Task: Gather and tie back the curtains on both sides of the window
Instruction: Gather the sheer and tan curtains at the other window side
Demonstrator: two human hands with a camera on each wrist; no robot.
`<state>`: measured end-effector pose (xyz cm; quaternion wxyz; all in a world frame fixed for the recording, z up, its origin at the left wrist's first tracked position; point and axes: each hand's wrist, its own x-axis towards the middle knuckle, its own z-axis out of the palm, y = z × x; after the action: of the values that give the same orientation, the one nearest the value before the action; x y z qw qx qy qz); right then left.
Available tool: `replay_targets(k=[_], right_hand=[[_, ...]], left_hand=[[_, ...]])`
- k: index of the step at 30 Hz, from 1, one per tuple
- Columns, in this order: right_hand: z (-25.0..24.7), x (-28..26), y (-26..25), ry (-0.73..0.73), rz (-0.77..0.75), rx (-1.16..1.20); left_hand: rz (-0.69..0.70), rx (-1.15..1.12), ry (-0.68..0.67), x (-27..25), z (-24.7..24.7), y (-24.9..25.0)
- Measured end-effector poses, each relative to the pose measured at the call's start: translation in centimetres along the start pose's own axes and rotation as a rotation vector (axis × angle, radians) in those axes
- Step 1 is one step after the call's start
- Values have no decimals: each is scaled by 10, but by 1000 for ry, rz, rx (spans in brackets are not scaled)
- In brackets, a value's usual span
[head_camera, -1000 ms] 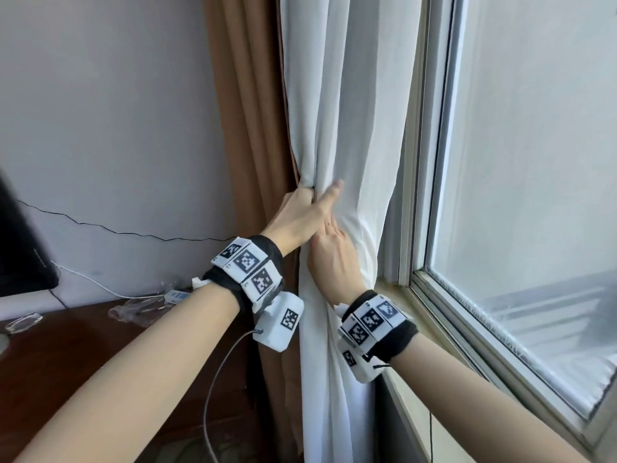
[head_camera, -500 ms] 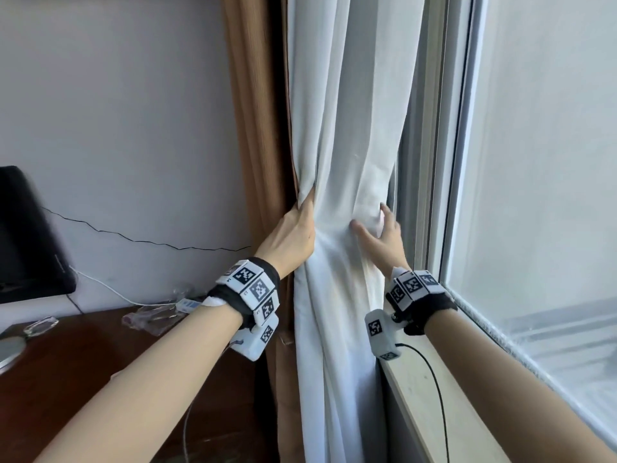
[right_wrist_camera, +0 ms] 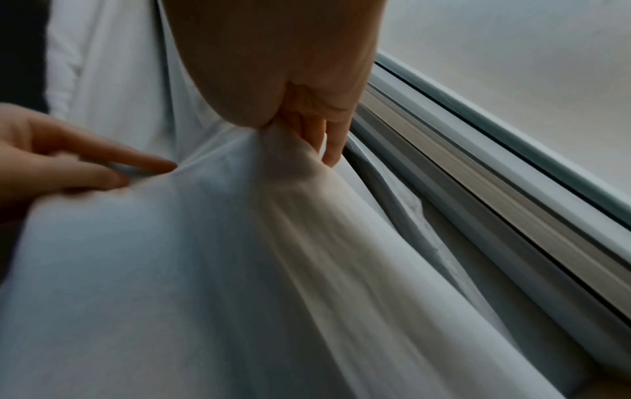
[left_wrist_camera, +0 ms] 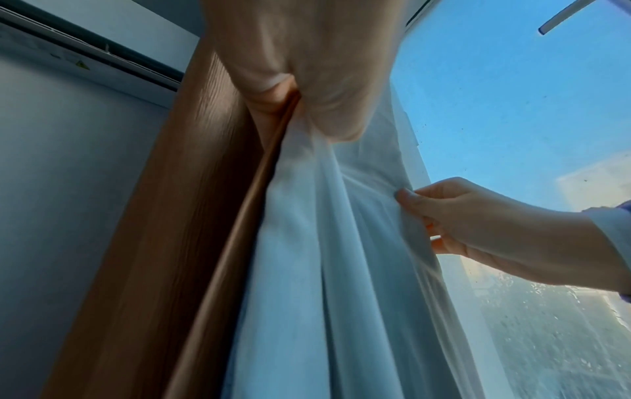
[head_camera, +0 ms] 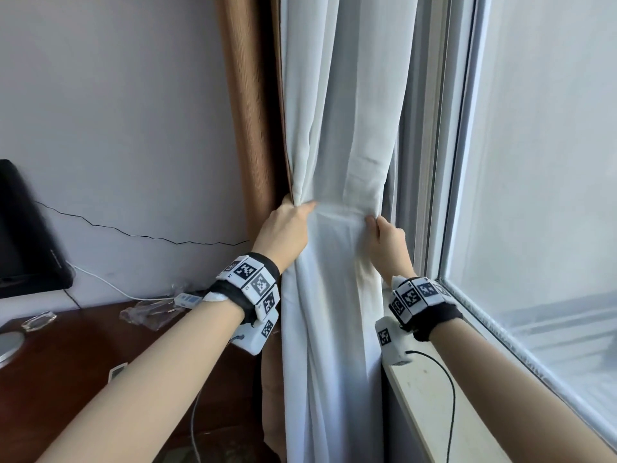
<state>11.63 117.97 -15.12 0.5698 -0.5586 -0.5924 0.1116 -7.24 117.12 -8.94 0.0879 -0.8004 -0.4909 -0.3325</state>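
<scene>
A white sheer curtain hangs gathered left of the window, with a brown curtain behind it against the wall. My left hand grips the white curtain's left edge together with the brown one's edge. My right hand pinches the white curtain's right edge near the window frame. The cloth is stretched flat between the two hands at waist height. No tie-back shows in any view.
The window frame and glass stand at the right, with a pale sill under my right forearm. A dark wooden desk with cables, plastic wrap and a black screen lies at the left.
My right hand left its spot beside the left hand and moved right to the curtain's window-side edge, then closed on it. The left hand kept its grip.
</scene>
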Motion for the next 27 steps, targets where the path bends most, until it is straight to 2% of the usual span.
replay_targets(k=[5,11,14,18,21,23,26,27], right_hand=[[-11,-15,-2,12,-76,-53],[6,-50,-25,152,-353,-265],[25,-63,-36,142,-459,-366],[43,-64,-41,70,-443,-352],[51,-57,-37,50,-429,-248],[47,-56,-37,6,-429,-158],[30,-51,-36,-214,-277,151],[24,-46,-34,-244,-201,250]], left_hand=[[-51,-27,25,0,1,12],[-130,-135,10,3,1,25],[-168,-282,-44,2,-4,30],[-183,-419,-72,-2,-11,33],[-156,-270,-67,-6,-8,31],[-149,-185,-16,-6,-4,29],[-164,-138,38,-6,-4,24],[-157,-120,38,-6,-4,22]])
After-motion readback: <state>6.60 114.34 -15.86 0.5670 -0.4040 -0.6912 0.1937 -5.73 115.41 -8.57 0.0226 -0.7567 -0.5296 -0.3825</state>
